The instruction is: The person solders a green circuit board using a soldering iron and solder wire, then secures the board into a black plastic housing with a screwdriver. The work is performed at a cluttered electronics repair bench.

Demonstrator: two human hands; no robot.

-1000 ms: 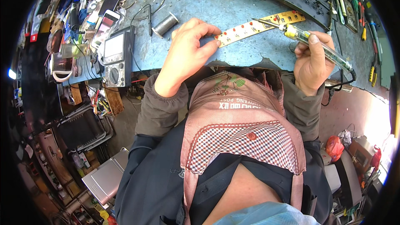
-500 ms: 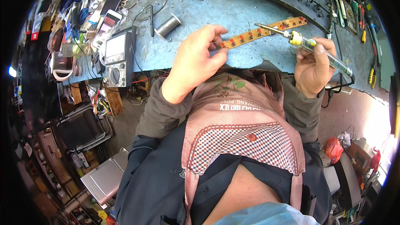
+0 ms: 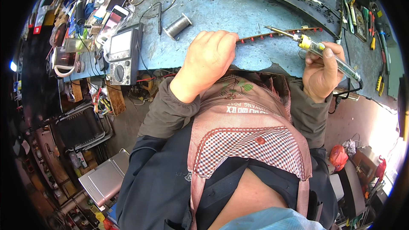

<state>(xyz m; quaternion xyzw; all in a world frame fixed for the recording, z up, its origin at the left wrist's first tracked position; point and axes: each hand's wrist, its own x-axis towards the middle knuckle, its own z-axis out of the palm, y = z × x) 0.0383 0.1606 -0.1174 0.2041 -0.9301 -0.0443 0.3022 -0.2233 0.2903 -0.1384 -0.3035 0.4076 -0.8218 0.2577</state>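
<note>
My left hand (image 3: pixel 209 61) is closed round the near end of a narrow circuit board strip (image 3: pixel 268 35). The strip is turned nearly edge-on, with small red parts along its lower side. It slants up to the right over the blue workbench (image 3: pixel 243 8). My right hand (image 3: pixel 324 72) grips a soldering iron (image 3: pixel 313 46) with a clear handle and a yellow collar. The iron's tip points left and lies across the strip in view; whether they touch I cannot tell. Left of my left hand lies a spool of solder wire (image 3: pixel 178 26).
A multimeter (image 3: pixel 122 55) and a phone (image 3: pixel 113 24) sit at the left amid cluttered tools. A thin black probe (image 3: pixel 159 19) lies beside the spool. Across the back right stretches a black panel housing (image 3: pixel 294 0). Pliers and screwdrivers (image 3: pixel 372 30) lie at the far right.
My left hand has rolled the strip from showing its broad tan face to nearly edge-on. My right hand keeps the iron in almost the same place.
</note>
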